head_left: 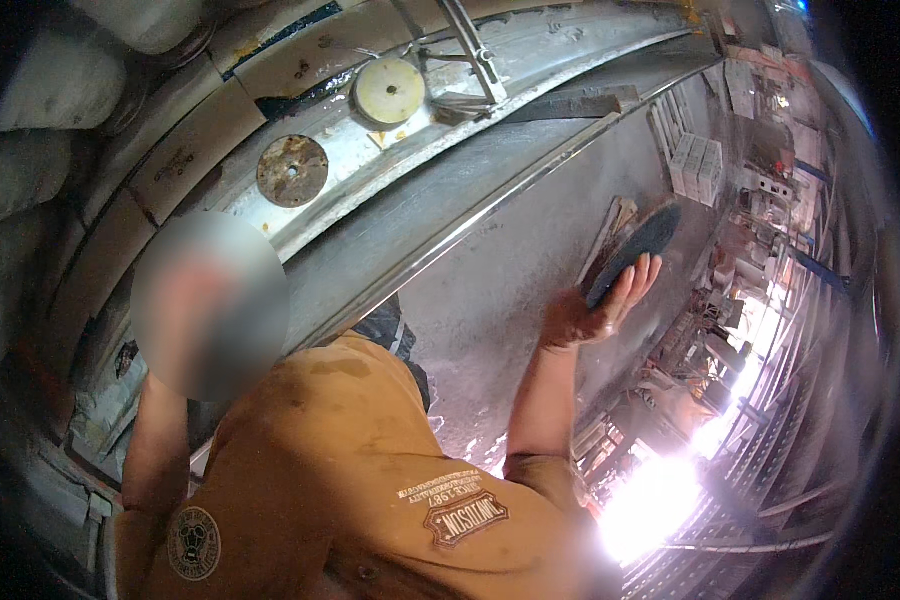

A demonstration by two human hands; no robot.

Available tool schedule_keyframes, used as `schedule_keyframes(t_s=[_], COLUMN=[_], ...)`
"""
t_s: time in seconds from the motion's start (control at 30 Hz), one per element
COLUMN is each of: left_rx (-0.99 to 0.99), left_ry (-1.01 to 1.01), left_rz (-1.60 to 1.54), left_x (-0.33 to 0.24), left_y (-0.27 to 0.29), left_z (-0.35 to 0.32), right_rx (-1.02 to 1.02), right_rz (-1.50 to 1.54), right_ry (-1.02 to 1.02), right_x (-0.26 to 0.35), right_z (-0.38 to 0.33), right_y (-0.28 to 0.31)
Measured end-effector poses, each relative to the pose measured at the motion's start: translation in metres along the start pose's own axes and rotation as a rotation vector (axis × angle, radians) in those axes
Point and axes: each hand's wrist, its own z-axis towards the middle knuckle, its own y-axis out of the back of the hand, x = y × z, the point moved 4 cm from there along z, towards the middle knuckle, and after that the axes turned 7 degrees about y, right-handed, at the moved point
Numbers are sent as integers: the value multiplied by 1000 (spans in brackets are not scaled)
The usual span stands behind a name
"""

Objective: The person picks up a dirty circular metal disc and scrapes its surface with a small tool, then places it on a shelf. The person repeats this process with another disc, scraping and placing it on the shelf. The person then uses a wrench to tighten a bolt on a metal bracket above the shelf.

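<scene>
head view: taking the clock face from its middle, the right forearm is slanting up from around four o'clock, and the right hand is bending at the wrist near three o'clock, its fingers pointing toward one. that grip is holding the dark disc, which is tilting nearly edge-on between two and three o'clock, well apart from the surface. the thumb is hiding from sight, so its place on the disc is staying unclear. at eight o'clock the left forearm is running upward into a round blur, where the left hand is showing only as a smear at nine; i cannot tell whether its grip is holding anything. a pale yellow disc between eleven and twelve and a brown disc at ten are lying on the surface. white glare is washing out detail between four and five, and black corners are cutting off the edges.
</scene>
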Motion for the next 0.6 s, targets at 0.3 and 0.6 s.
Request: schedule_keyframes(t_s=[0.3,0.6], left_rx=[48,143], left_ry=[-8,101], left_rz=[83,-220], left_x=[-3,-24], left_y=[-4,-25], left_z=[-2,-9], right_rx=[633,16], right_rz=[73,1050], right_ry=[-45,-1345], right_x=[-6,31], right_z=[-88,-25], right_y=[-56,-30])
